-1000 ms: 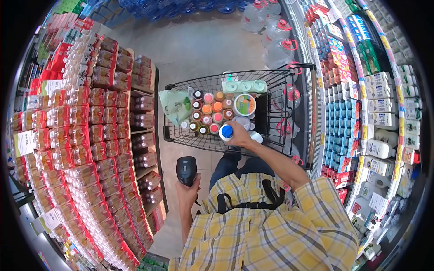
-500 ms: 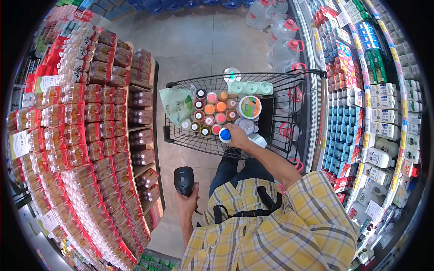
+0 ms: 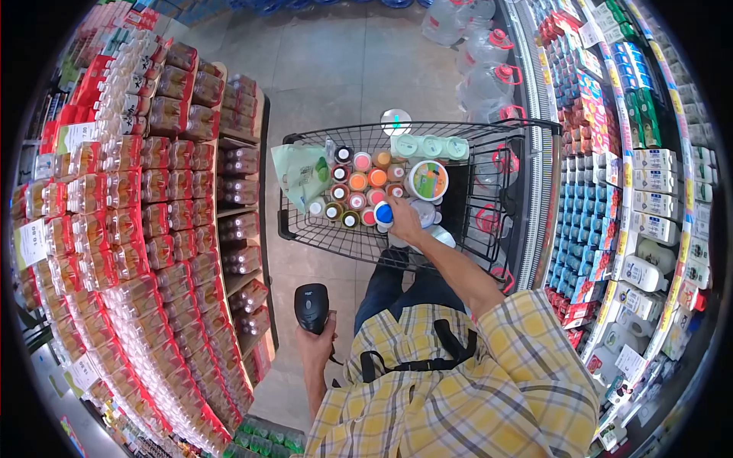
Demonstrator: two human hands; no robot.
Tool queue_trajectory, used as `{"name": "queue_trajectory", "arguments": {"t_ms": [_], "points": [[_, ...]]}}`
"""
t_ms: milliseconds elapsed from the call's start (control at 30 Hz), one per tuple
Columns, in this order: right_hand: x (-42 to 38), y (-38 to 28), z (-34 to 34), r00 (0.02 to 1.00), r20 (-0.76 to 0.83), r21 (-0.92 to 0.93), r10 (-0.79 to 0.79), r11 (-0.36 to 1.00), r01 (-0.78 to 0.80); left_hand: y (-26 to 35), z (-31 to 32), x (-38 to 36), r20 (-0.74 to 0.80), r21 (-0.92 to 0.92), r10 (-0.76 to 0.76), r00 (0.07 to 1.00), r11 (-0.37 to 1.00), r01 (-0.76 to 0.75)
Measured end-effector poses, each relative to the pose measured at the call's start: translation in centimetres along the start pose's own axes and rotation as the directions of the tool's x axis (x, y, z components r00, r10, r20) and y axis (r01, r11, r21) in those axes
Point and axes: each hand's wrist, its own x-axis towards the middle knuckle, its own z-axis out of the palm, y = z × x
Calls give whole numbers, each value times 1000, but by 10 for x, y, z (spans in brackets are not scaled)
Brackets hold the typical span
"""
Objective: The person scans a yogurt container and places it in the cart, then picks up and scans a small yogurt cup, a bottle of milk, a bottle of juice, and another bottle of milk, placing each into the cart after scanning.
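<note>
My right hand [image 3: 406, 222] is closed around a bottle with a blue cap [image 3: 384, 214], inside the near side of a black wire shopping cart [image 3: 321, 239]. The bottle stands beside several capped bottles [image 3: 357, 182], whose lids are orange, pink, white and dark. A round tub with a colourful lid [image 3: 428, 181] and a pack of pale green cups [image 3: 430, 146] lie close by. Low on the left, outside the cart, my left hand [image 3: 314, 343] grips a black handheld barcode scanner [image 3: 311, 304]. The bottle's lower part is hidden.
Stacked red-wrapped bottle packs [image 3: 164, 191] rise on the left. A refrigerated shelf [image 3: 580, 237] with cartons and bottles runs along the right. Large clear water jugs with red handles [image 3: 486, 84] stand beyond the cart. A pale green bag [image 3: 301, 175] sits at the cart's left end.
My right hand and the blue-capped bottle have moved slightly further into the cart, closer to the other bottles. My left hand still holds the scanner in about the same place.
</note>
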Motion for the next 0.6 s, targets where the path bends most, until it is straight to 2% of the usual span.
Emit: {"name": "queue_trajectory", "arguments": {"t_ms": [167,333,600], "points": [[4,10,11,998,50,0,41,999,-41,1,1,-2,-14,1,-10,1000,1000,10],[4,24,24,997,66,34,33,999,-36,-3,1,-2,-17,-32,-14,1000,999,13],[8,32,27,998,65,125,0,992,-8,-6,2,3,-1,25,-63,998,998,63]]}}
